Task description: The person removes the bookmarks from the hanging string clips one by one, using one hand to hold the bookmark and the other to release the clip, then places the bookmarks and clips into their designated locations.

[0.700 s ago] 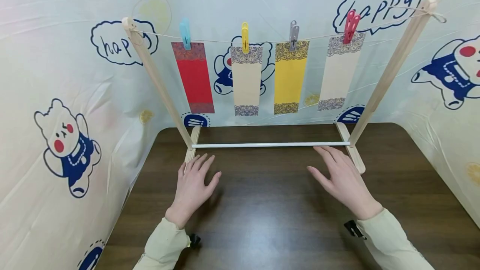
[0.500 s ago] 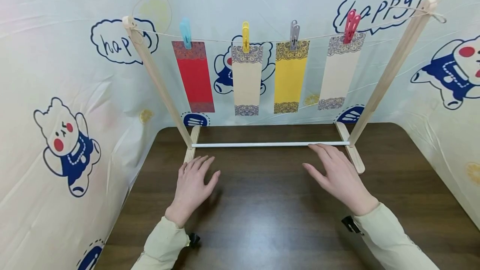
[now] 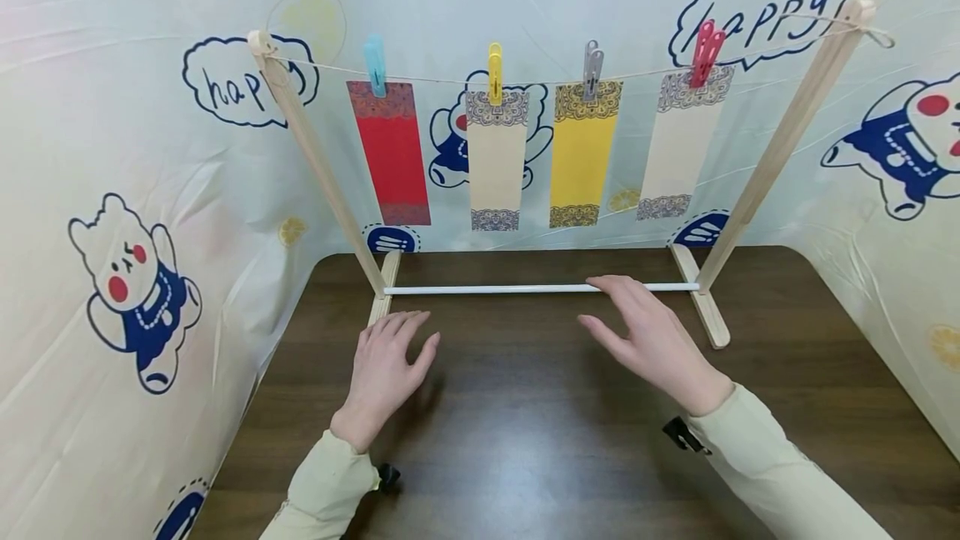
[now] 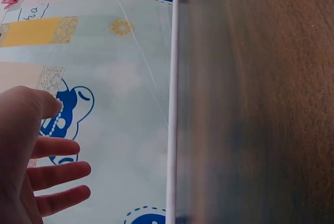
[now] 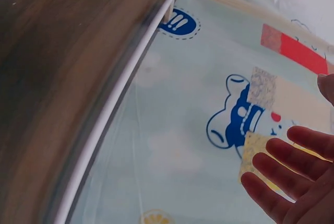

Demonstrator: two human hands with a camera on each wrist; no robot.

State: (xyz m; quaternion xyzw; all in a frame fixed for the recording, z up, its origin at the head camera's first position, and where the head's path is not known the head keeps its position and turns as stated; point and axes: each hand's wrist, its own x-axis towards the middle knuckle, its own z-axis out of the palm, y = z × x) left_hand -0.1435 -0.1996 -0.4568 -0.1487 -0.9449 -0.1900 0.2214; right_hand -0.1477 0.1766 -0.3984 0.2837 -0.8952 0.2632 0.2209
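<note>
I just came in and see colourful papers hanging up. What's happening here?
A person sits at a dark wooden table with a small wooden drying rack. Four long paper strips, red, cream, yellow and cream, hang from its string by coloured pegs. The left hand lies flat on the table. The right hand hovers open by the rack's white bottom rod. Neither holds anything.

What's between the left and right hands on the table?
Head view: only bare dark wood tabletop between left hand and right hand; the white rod runs just beyond them.
</note>
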